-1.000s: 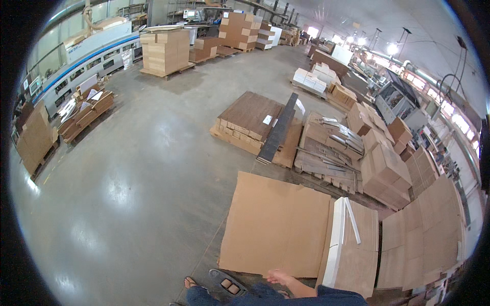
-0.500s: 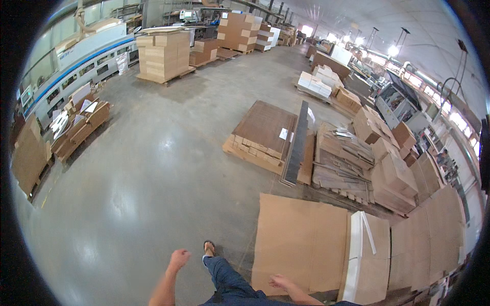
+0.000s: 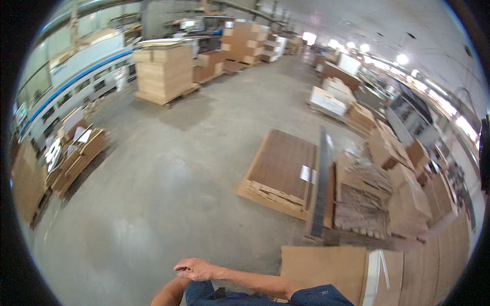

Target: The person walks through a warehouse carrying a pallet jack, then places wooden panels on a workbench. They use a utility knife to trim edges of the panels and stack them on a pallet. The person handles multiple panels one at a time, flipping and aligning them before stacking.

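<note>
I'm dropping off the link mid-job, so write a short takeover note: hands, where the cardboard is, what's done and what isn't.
Right hand: empty, fingers loosely open, no grip on anything, stretched across in front of the body above the grey concrete floor.
Left hand: only the forearm shows; the hand itself is hidden.
Things: a large flat brown cardboard sheet lies just to the right, with a white strip on the sheet beside it. Further ahead is a low stack of brown boards with a dark board on edge along its right side.
Done: nothing picked up.
Left: the sheets lie flat and untouched.
</note>
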Demonstrator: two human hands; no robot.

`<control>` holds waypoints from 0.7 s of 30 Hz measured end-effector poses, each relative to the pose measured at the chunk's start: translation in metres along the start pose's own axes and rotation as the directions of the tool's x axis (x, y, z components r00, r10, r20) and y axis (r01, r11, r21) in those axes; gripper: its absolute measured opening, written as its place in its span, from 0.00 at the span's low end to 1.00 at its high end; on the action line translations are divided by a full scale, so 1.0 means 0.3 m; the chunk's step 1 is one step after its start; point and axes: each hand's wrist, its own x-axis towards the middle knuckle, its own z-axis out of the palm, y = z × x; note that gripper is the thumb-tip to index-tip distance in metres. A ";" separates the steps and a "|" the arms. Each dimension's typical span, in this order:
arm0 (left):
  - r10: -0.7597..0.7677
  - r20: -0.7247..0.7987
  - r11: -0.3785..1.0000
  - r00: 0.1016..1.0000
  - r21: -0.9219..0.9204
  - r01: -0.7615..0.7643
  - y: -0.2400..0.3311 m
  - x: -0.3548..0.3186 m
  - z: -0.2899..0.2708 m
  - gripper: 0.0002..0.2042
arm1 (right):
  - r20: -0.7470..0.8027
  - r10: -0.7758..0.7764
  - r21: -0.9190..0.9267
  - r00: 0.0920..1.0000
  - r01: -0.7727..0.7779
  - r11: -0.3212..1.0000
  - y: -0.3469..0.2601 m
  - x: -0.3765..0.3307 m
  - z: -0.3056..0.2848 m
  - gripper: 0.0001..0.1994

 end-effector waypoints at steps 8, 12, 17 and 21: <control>-0.228 -0.043 0.974 0.973 0.007 0.228 -0.092 0.712 -0.753 0.15 | 0.201 -0.165 -0.072 0.966 0.183 0.981 0.075 0.725 -0.671 0.15; -0.024 -0.025 1.000 0.999 -0.020 0.023 -0.212 1.071 -1.112 0.15 | 0.083 -0.208 -0.167 0.975 0.219 0.961 0.140 0.974 -1.119 0.12; 0.067 -0.106 0.997 0.992 -0.032 -0.071 -0.311 1.589 -1.565 0.16 | -0.030 -0.083 -0.150 0.996 0.078 0.986 0.272 1.230 -1.654 0.11; 0.068 -0.146 0.994 0.987 -0.080 -0.080 -0.343 2.047 -1.841 0.16 | -0.024 -0.090 -0.155 0.996 0.085 0.984 0.445 1.436 -2.064 0.10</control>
